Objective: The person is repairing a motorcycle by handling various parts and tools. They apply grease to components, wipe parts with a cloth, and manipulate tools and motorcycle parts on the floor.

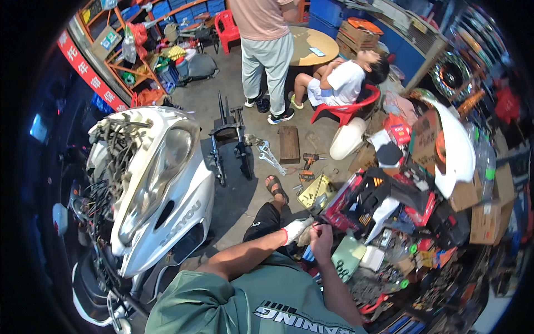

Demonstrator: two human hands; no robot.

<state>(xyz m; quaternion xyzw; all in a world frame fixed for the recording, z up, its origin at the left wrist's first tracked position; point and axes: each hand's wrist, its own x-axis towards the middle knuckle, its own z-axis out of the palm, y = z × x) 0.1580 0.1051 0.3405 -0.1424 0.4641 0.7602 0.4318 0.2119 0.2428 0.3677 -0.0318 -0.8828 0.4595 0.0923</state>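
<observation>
My left hand point(297, 230), in a white work glove, is closed in front of my body. Close against it, my bare right hand point(321, 238) has its fingers pinched together. Something small and partly reddish shows at the fingertips, too small and covered to name. Just beyond the hands lies a yellow tray point(303, 200) with small metal parts in it. An orange and black cordless drill point(308, 166) rests on the floor past the tray. To its left are several wrenches point(269, 158), beside a brown wooden block point(289, 145).
A white scooter point(189, 217) with exposed wiring stands at left, near a front fork assembly point(227, 132). Tools and boxes pile up at right, with a white body panel point(460, 147). Farther off, one person point(267, 61) stands and another point(340, 88) sits in a red chair point(349, 110).
</observation>
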